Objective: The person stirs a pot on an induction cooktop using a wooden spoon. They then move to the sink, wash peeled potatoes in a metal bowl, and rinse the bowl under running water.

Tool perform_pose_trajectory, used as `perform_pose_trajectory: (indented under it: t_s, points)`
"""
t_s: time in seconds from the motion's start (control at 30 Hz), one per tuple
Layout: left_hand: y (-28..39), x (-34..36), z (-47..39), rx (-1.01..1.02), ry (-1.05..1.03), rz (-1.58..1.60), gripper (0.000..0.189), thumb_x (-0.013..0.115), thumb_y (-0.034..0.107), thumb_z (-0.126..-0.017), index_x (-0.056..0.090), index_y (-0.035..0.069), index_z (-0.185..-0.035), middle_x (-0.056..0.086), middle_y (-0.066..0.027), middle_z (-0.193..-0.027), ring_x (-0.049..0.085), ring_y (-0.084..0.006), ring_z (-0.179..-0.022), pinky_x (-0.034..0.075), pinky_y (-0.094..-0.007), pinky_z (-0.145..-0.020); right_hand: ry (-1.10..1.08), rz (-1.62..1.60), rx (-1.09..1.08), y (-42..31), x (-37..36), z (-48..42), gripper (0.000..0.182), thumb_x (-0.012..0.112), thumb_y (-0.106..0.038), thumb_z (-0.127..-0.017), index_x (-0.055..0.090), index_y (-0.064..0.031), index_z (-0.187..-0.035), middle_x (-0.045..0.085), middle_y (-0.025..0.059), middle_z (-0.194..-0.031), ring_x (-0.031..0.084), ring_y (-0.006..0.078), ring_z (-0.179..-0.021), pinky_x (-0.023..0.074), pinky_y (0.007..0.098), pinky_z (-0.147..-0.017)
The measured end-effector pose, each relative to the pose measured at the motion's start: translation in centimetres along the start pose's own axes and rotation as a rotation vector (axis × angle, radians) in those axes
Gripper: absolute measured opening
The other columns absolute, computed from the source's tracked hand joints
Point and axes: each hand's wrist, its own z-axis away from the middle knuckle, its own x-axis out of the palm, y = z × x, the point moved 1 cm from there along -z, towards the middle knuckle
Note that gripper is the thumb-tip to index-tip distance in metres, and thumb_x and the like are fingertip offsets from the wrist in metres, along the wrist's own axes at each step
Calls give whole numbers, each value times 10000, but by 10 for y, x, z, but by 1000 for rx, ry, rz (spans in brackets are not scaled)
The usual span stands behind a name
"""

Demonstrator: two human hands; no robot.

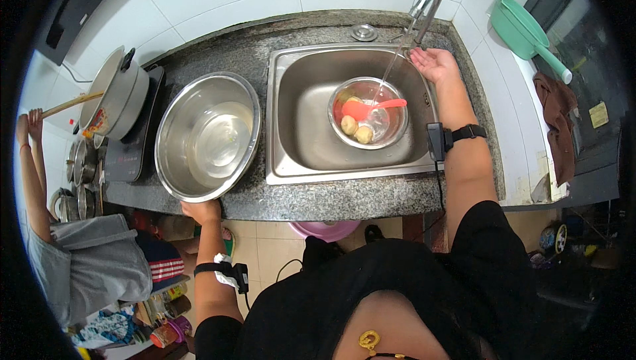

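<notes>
My left hand (202,211) touches the near underside of a wide steel basin (171,161) on the counter; the basin holds clear liquid, and most of the fingers are hidden beneath it. Palm up, my right hand (437,64) is beside the base of the tap (431,7) with its fingers extended and nothing in it. Water runs from the tap into a smaller bowl (335,126) standing in the steel sink (308,146). In that bowl are several pale, peeled-looking round pieces (363,134) and a red plastic scoop or spoon (357,110).
At the left another person (89,260) holds a wooden stick or handle (74,103) in a large pot (121,106) by a black cooktop (126,159). A sink strainer (363,32) lies behind the sink. A green dipper (521,27) and brown cloth (554,121) are at the right.
</notes>
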Motion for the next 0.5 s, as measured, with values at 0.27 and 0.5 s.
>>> perform_pose_trajectory:
  t_s: [0.27, 0.5]
  points:
    - [5, -8, 6, -141, 36, 133, 592, 635, 322, -808, 454, 72, -1313, 482, -164, -1291, 410, -349, -1200, 266, -455, -1017, -84, 1561, 106, 80, -59, -30, 125, 662, -72, -761, 631, -1, -664, 550, 100, -560, 513, 210, -438, 447, 355, -385]
    - [14, -13, 9, -38, 77, -18, 569, 647, 332, -792, 491, 66, -1270, 512, -139, -1261, 400, -323, -1216, 256, -449, -1011, -71, 2097, 465, 109, -76, -46, 162, 711, -132, -786, 651, 18, -801, 581, 104, -619, 567, 225, -529, 498, 396, -498]
